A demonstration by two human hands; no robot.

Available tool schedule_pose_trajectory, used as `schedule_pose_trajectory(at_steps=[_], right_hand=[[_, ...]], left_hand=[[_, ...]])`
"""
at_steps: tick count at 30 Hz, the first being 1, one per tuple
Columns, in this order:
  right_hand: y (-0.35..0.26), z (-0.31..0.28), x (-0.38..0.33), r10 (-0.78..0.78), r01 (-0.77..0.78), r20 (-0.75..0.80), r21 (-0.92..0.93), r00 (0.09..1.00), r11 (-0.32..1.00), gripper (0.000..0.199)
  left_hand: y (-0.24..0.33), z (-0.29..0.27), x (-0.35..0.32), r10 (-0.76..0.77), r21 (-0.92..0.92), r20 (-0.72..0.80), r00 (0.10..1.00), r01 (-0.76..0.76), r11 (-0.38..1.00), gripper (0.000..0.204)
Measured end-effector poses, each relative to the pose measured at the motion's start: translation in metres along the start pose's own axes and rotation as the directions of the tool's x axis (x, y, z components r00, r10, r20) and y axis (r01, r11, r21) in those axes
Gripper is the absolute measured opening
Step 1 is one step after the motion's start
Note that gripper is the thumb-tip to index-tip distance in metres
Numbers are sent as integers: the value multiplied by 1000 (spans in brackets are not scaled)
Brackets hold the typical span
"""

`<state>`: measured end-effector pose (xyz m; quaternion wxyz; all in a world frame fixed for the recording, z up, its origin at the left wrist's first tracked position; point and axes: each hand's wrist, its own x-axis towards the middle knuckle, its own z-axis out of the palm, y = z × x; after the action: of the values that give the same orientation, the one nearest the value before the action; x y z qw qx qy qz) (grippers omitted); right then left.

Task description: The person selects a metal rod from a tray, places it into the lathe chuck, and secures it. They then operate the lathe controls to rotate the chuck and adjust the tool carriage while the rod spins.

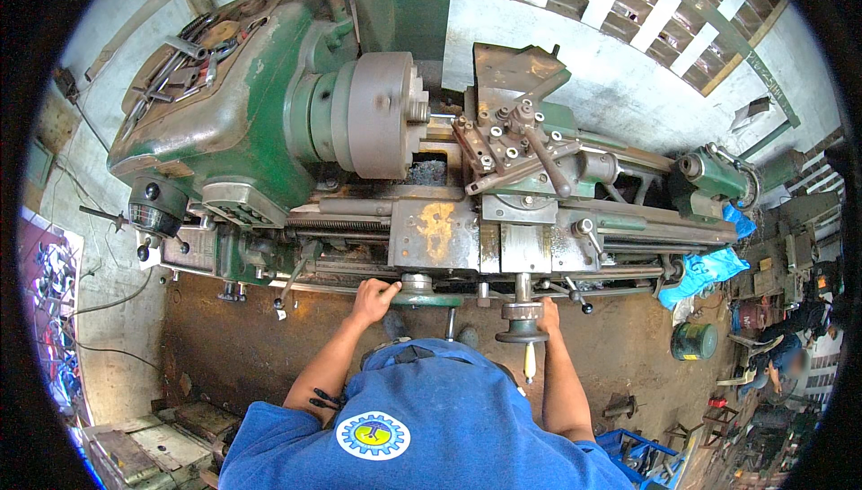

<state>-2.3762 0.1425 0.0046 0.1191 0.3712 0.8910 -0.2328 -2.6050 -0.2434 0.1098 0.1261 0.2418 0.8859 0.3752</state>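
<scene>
A large green metal lathe stretches across the view in front of me. My left hand is closed at the left rim of the green carriage handwheel. My right hand is closed against the right side of the cross-slide handwheel, with some fingers hidden behind it. A pale crank handle points down from that wheel. Beyond my hands sits the carriage, carrying a tool post with a long clamp lever. The big grey chuck is to its left, and metal chips lie beneath.
Wrenches and other tools lie on the headstock. The tailstock stands at the bed's right end, near a blue plastic bag. A green bucket and a blue crate are on the floor. Another person is at the far right.
</scene>
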Motion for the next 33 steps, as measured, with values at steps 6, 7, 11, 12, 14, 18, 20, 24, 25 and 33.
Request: schedule_pose_trajectory(at_steps=[6, 7, 11, 12, 14, 18, 20, 24, 25, 33], right_hand=[[4, 1, -1, -41, 41, -9, 3, 999, 999, 37], [4, 1, -2, -91, 91, -22, 14, 996, 996, 37], [-3, -2, -6, -50, 54, -76, 49, 996, 997, 33], [-5, -4, -7, -20, 27, -96, 65, 995, 998, 32], [-9, -6, -10, -14, 22, -89, 92, 996, 995, 29], [-11, -10, -12, -27, 35, -91, 81, 995, 996, 27], [-10, -10, -11, -44, 49, -76, 72, 996, 996, 30], [-5, -5, -7, 22, -22, -33, 4, 999, 1000, 38], [-3, -3, -6, -15, 15, -29, 5, 999, 1000, 39], [5, 5, 1, -73, 74, -38, 23, 997, 997, 38]], left_hand=[[-1, -1, 0, -4, -18, 2, 1000, 4, 1000, 51], [-2, -1, 0, -5, -40, 5, 1000, 5, 999, 51], [-5, -2, 2, -39, -44, 53, 998, 41, 998, 51], [-5, -2, 2, -73, -15, 84, 994, 75, 997, 51], [-6, -3, 2, -45, -74, 64, 997, 50, 996, 50], [-8, -3, 2, -86, -74, 90, 992, 92, 993, 49], [-9, -3, 2, -63, -104, 74, 995, 70, 992, 49], [-12, -2, 2, -81, -70, 89, 993, 87, 994, 47], [-12, -2, 2, -68, -116, 74, 995, 76, 990, 47], [-17, 1, 1, -61, -134, 49, 997, 67, 989, 44]])
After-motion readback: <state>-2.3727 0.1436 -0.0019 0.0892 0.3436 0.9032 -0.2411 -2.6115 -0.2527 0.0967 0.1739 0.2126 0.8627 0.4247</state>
